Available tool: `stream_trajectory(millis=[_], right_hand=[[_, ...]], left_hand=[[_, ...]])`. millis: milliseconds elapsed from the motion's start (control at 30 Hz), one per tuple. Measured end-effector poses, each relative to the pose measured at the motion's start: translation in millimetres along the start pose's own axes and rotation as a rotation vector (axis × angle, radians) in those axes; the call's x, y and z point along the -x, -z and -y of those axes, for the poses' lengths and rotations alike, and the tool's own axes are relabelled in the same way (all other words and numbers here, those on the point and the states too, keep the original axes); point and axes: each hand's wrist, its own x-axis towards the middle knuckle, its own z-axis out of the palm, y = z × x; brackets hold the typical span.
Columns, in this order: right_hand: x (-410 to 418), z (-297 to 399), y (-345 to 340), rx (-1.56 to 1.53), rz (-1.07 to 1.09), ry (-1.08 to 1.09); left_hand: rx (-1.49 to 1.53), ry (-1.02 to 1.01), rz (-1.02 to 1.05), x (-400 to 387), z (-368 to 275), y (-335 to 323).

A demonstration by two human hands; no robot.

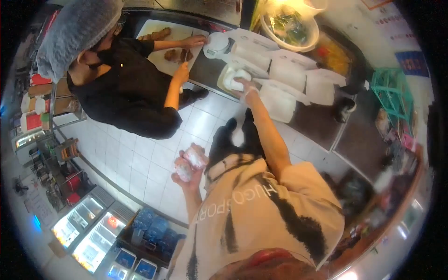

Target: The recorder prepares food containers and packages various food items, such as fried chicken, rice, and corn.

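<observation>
My left hand (189,171), low over the tiled floor at my left side, holds two small bundles (195,156) that look wrapped in clear plastic, whitish with pink. Farther forward, my right hand (246,89) grips a white rounded tub or bundle (241,76); its exact kind is unclear. A second white rounded item (230,81) touches it, both inside an open takeaway box (221,77) near the counter's edge. More open white takeaway boxes (287,71) stand to the right and behind. A white kitchen scale (216,44) with a display is behind the box, to the left.
At the left a co-worker in a hair net (80,33) cuts browned meat (173,55) with a knife on a white cutting board (157,26). A bowl of greens (288,29) stands at the back, a teal rack (392,92) at the right.
</observation>
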Motion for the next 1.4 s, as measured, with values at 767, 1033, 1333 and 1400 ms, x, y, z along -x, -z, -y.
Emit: stream_trajectory(millis=[767, 1033, 1333, 1400], right_hand=[[-81, -22, 30, 1.355, 0.17, 0.602], [103, 121, -33, -0.052, 0.276, 0.053], [7, 214, -70, 1.455, -0.205, 0.609], [-34, 214, -65, 1.571, -0.102, 0.433]], left_hand=[[-0.09, 0.346, 0.001, -131, 44, -69], [0.01, 0.229, -0.107, -119, 13, -46], [-0.01, 0.145, -0.201, -109, 3, -12], [-0.023, 0.162, -0.176, -108, 7, -22]])
